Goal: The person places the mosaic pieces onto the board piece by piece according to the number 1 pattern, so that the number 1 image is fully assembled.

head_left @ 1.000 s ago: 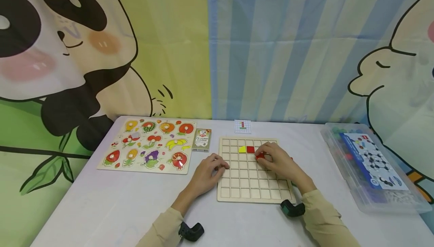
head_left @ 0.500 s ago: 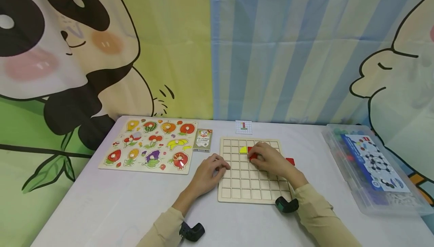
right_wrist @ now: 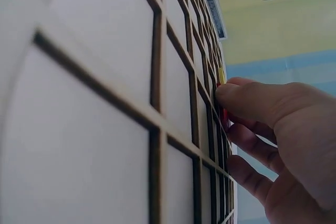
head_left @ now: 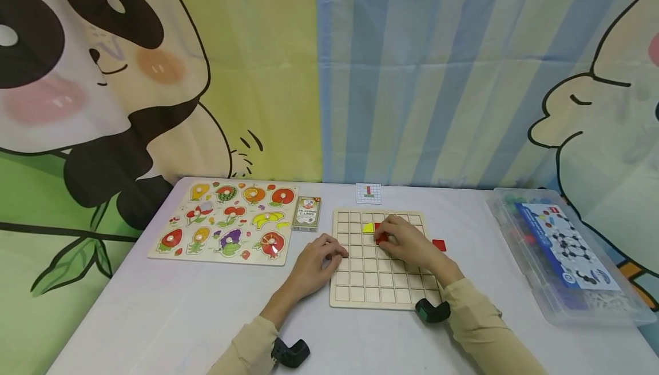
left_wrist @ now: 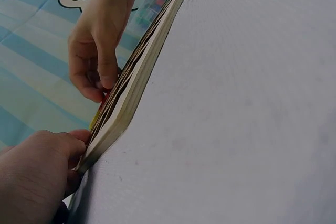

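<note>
My right hand (head_left: 412,244) pinches a small red square tile (head_left: 380,238) between thumb and fingertips, low over the wooden grid board (head_left: 357,279). Just above that tile in the head view, another red tile shows only in part behind the fingers. A yellow piece (head_left: 368,227) with a slanted corner lies in the grid to the left of it. At the board's left edge, my left hand (head_left: 318,263) holds the rim with thumb and fingertips; the left wrist view shows the board's side (left_wrist: 128,103) between us. The right wrist view shows the thumb (right_wrist: 236,95) against the tile.
One loose red tile (head_left: 439,245) lies right of the board. A small pattern card (head_left: 368,193) sits behind it. Leftward are a playing-card box (head_left: 306,213) and a fruit peg puzzle (head_left: 216,252). A clear plastic case (head_left: 540,300) with a booklet (head_left: 568,246) stands at right.
My right hand has carried the red tile leftward to the spot below the other red one, uncovering the loose tile beside the board. The left hand has stayed in place.
</note>
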The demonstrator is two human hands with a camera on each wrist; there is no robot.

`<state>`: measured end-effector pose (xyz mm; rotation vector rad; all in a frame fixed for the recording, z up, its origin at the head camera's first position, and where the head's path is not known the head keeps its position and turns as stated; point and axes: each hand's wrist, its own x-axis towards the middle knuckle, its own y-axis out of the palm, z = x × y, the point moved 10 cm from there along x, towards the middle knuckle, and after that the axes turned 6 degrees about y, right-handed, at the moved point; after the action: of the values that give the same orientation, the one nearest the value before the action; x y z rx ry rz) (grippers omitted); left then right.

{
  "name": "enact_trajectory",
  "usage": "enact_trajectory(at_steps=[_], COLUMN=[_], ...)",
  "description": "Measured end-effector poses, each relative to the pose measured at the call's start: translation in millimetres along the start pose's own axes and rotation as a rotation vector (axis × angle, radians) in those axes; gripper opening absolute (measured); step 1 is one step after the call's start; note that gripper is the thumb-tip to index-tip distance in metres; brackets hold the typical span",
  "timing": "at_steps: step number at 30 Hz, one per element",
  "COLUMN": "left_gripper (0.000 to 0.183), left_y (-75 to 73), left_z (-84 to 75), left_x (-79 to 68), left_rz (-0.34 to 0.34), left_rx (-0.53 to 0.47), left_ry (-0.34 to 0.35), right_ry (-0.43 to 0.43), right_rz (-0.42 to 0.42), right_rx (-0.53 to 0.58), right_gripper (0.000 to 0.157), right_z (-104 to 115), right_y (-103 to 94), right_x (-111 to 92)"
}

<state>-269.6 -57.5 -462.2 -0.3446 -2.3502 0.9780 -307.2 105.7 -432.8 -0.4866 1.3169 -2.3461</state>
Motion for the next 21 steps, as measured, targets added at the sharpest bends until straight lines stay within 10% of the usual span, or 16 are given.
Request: enact_trajectory(at_steps=[21], left_gripper=[0.012], left_y=[-0.9], left_z=[0.8], left_x=[-0.6], left_rz=[-0.003], left_rx=[0.000], left_ry=[0.001], right_ry=[0.116], right_rz=[-0.125], right_rx=[0.145], right_gripper=[0.018], right_z=[-37], right_y=[-33.7], right_x=[-40])
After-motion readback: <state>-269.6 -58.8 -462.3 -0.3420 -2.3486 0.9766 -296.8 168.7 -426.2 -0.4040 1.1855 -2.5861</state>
